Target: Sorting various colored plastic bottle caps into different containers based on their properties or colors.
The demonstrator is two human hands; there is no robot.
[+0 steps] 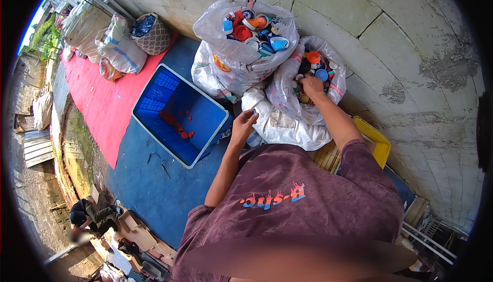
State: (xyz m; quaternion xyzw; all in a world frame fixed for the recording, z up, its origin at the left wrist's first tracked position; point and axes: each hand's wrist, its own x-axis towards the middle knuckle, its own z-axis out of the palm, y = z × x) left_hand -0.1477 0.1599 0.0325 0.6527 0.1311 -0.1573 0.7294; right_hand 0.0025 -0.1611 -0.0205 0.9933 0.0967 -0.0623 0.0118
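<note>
My left hand [244, 125] is pinching a small blue plastic cap [254, 111] between thumb and fingertips, just right of a blue plastic crate [194, 103]. Several red caps [185, 134] lie scattered on the crate's floor. My right hand [312, 85] reaches into an open translucent plastic sack [287, 93] of mixed bottle caps. Its fingertips are down among the caps, so whether they grip one is hidden. Near that hand a blue round lid [321, 75] and an orange cap [313, 57] show on top of the pile.
A fuller sack [238, 64] of colourful caps stands behind, against the block wall [327, 5]. White sacks [296, 134] lie beneath. A yellow tray [379, 143] is by my right elbow. Bulging sacks [121, 49] and a patterned basket [152, 37] stand far left. Another person [90, 212] bends at lower left.
</note>
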